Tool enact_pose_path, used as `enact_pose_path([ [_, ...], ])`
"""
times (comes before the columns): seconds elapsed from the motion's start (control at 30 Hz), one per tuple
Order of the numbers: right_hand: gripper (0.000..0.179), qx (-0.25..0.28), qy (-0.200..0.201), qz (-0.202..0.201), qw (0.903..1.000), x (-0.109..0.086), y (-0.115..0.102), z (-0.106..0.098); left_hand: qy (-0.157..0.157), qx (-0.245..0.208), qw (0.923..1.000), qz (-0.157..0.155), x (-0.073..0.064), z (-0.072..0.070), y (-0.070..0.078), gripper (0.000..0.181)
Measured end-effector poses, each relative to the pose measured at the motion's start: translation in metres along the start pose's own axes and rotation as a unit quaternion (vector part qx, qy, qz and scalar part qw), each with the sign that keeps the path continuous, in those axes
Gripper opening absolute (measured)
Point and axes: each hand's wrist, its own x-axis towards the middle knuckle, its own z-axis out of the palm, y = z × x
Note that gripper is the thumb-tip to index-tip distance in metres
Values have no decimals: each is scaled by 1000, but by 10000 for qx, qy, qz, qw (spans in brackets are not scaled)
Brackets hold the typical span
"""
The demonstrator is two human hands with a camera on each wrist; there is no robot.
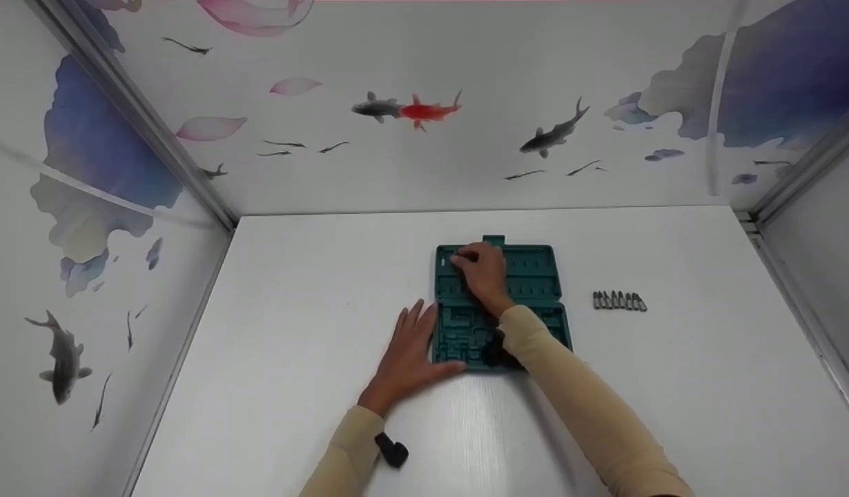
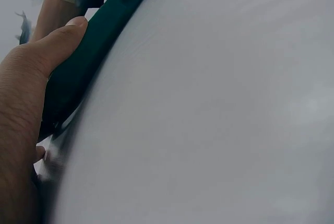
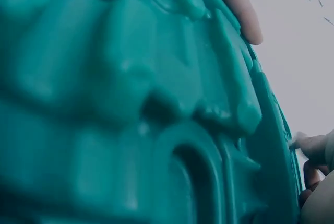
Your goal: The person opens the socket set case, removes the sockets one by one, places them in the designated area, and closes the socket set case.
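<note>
A green plastic tool case [image 1: 459, 359] lies unfolded on the table, its moulded compartments facing up. My left hand [image 1: 412, 352] rests at the case's near left corner, fingers straight along the side and thumb on the front edge. That thumb [image 2: 68, 36] also presses on the green rim in the left wrist view. Over the far left part of the case, my right hand [image 1: 484, 273] has curled fingers pinching a small piece, mostly hidden by the fingertips. In the right wrist view the right hand [image 3: 315, 153] is partly cut off. A small silvery piece [image 1: 444, 262] shows in the far left compartment.
Several small metal pieces [image 1: 619, 301] lie in a row on the white table [image 1: 293, 297], right of the case. Walls printed with fish and petals enclose the table at the back [image 1: 480, 166] and sides. Black wrist cameras are strapped to both forearms.
</note>
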Motion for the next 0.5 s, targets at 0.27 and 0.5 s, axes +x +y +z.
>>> enact_pose_path([
  [0.27,24,730,-195,-404,9963,-10,5,-29,-6,-2,10000,21,3,2,0,125],
  [0.5,22,599,-417,-930,9930,-23,4,-63,-46,38,10000,-37,1,0,2,124],
])
